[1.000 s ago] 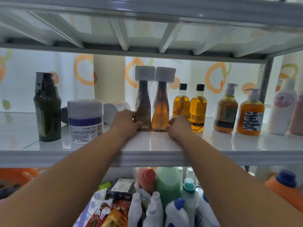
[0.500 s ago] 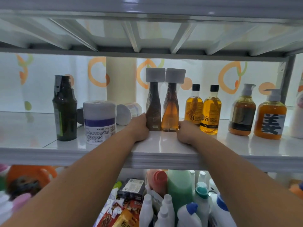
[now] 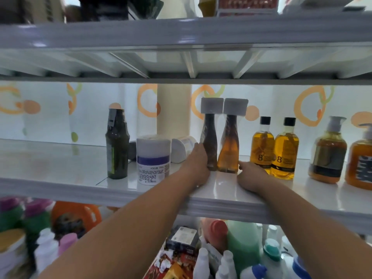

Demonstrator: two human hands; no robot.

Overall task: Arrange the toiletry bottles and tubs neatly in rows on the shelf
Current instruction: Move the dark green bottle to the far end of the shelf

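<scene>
1. Glossy white shelf carries both your forearms, reaching straight in over its front lip.
2. Your left hand curls against the dark brown waisted bottle, fingers on its left side.
3. Your right hand rests knuckles-up, fingertips at the base of the amber waisted bottle; its grip is unclear.
4. Both wrapped, square-capped bottles stand upright, touching, between your hands.
5. Left of your left hand: a squat tub.

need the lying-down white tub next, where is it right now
In the head view the white tub on its side lies left of centre on the shelf, behind the purple-banded tub and just left of the left hand.
</scene>
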